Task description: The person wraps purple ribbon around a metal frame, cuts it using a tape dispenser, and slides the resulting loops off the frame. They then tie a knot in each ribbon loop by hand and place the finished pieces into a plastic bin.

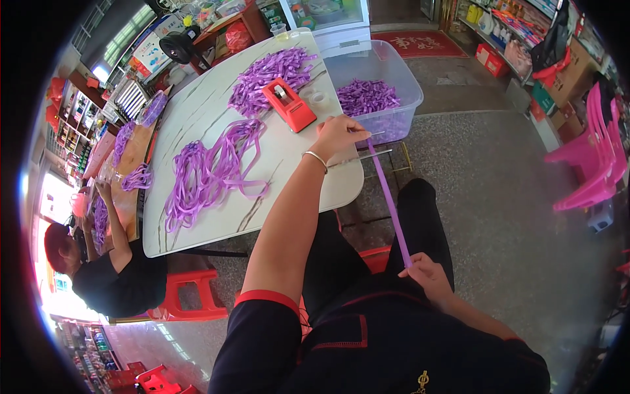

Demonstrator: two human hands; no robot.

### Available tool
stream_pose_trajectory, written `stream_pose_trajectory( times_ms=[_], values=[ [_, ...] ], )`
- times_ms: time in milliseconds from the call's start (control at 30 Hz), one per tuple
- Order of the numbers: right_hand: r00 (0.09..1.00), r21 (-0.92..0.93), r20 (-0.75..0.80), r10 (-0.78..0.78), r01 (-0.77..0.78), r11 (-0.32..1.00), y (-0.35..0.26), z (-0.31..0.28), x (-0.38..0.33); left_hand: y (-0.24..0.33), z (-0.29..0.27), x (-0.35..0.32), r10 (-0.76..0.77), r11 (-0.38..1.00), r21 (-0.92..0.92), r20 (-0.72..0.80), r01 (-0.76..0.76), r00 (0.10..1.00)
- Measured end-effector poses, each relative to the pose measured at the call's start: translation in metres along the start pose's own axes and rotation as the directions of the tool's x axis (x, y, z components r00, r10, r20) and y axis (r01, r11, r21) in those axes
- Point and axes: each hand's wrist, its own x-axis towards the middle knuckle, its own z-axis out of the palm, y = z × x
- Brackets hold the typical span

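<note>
1. Shop interior, speckled floor, shelves round the rim. I see a pale marble-look table (197, 125) strewn with purple ribbon; a co-worker (111, 262) sits at its far left end beside a red stool (190, 295).
2. On the table, left to right: loose ribbon loops (203, 174), a heap of cut ribbon pieces (272, 75), a red tape dispenser (289, 105). A clear plastic bin (394, 72) of cut pieces stands just beyond the table's right edge.
3. Left hand (338, 134): arm stretched forward, hand at the table's near-right edge, fingers closed, pinching the upper end of a ribbon strip (390, 203).
4. Right hand (426, 272): drawn back near the lap, fingers clenched on the strip's lower end. The strip runs taut between both hands, off the table.
5. Risk, my judgement: a loosened pinch at either end lets the strip spring loose and drop to the floor.
6. Risk: the strip could twist between the hands.
</note>
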Motion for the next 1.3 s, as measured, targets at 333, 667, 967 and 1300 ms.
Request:
stream_pose_trajectory(
  times_ms=[333, 667, 967, 1300],
  values=[
    [0.989, 0.077, 0.058, 0.139, -0.143, 0.987, -0.014, 0.002, 0.000, 0.003, 0.001, 0.001, -0.012, 0.998, 0.057, -0.012, 0.013, 1.000],
    [0.940, -0.279, 0.146, -0.308, 0.338, 0.899, -0.078, -0.020, 0.009, 0.010, -0.003, -0.006, 0.021, 0.992, 0.129, -0.092, -0.009, 0.996],
    [0.595, -0.365, 0.338, -0.730, 0.797, 0.481, -0.206, -0.057, 0.152, 0.022, -0.006, -0.008, -0.038, 0.996, 0.082, -0.043, 0.042, 0.998],
    [0.904, -0.067, 0.127, -0.408, 0.418, 0.906, -0.190, -0.038, 0.388, 0.023, -0.005, -0.010, 0.061, 0.995, 0.090, -0.113, -0.051, 0.992]
  ],
)
